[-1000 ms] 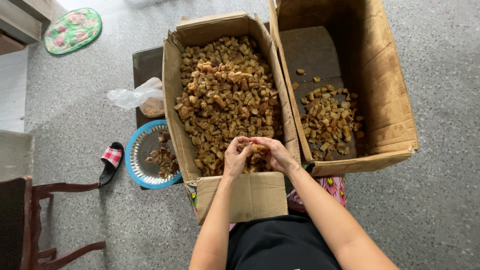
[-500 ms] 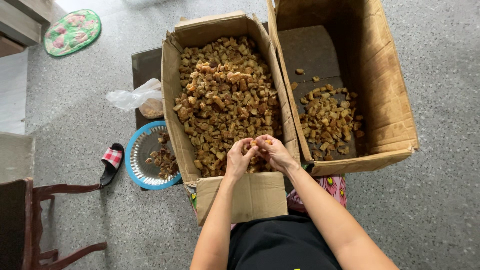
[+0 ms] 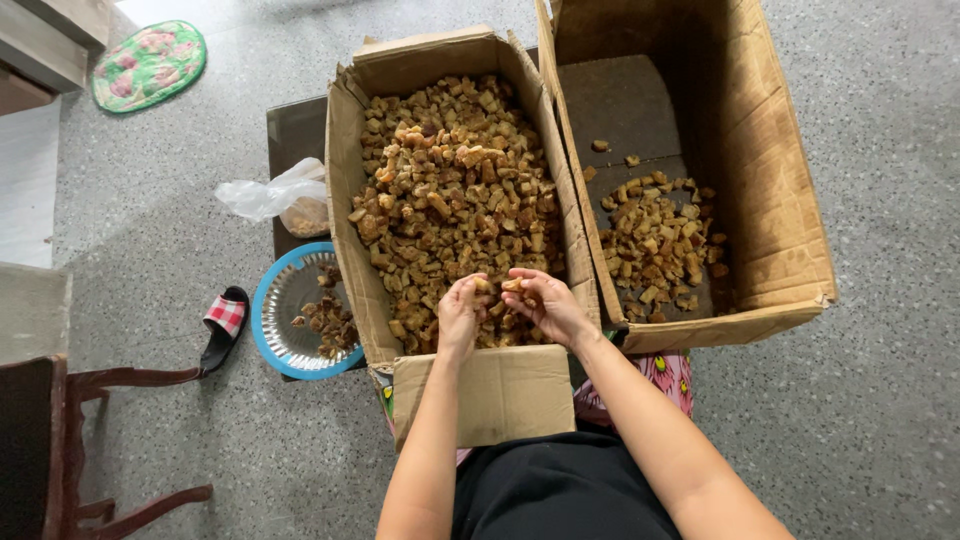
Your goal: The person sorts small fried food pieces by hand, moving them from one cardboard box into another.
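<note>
At the far left a dark wooden chair [image 3: 60,450] stands on the speckled grey floor [image 3: 150,250], with a round green floral mat [image 3: 148,65] well beyond it and a black slipper with a red checked strap [image 3: 224,325] lying near the chair. Next comes a round blue-rimmed plastic plate [image 3: 272,330] holding a few brown scraps, and above it a crumpled clear plastic bag [image 3: 275,197]. Just beside the plate sits a tall open cardboard box [image 3: 345,250] heaped with small brown, chunky pieces [image 3: 450,190] (dried and irregular, their exact kind not clear). Over the near end of that heap, close to the folded-down front flap, the person's left hand [image 3: 460,315] is curled, fingers bent down around a few of the pieces. The right hand [image 3: 545,305] is almost touching it, its fingers pinching one pale brown chunk [image 3: 512,285] between thumb and fingertips, just above the pile. Both forearms reach up from the bottom edge over a black garment [image 3: 560,490]. To the right, a second, larger cardboard box [image 3: 780,200] lies with its flaps raised, holding a much smaller scatter of the same brown pieces [image 3: 655,245] on its dark bottom, well apart from either hand.
</note>
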